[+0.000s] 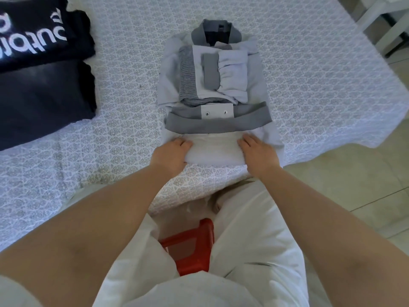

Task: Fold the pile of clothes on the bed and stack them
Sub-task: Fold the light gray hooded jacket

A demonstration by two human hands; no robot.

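Both hands [171, 152] [257, 151] grip the jacket's [212, 85] near fold (bed [309, 74]).

Pale lilac jacket [212, 85] w/ grey trim, white floral-print bedspread [309, 74], black clothes [44, 85], red stool [190, 244].

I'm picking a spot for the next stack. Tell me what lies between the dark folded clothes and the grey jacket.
In the head view, only bare patterned bedspread lies between the dark folded clothes and the grey jacket.

text: white upside-down letters, partly cut off, "out…" legible | on: folded black garment [39, 34]
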